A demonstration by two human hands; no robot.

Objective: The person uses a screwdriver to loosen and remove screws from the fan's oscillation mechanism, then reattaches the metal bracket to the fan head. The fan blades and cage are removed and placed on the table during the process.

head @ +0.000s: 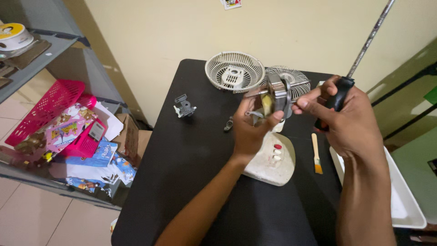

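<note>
My left hand (251, 130) grips a small metal fan motor (276, 94) and holds it up over the black table (191, 155). My right hand (348, 116) is closed around the black handle of a long screwdriver (339, 95); its metal shaft rises toward the upper right, and the thumb and forefinger touch the motor's right side. Under the hands lies the off-white fan base (273, 164) with red and white buttons.
A white fan grille (234, 70) and a second grille (293, 77) lie at the table's far side. A small grey part (184, 108), a dark clip (228, 124), a brush (316, 155) and a white tray (405, 196) are nearby. A shelf with pink baskets (50, 111) stands left.
</note>
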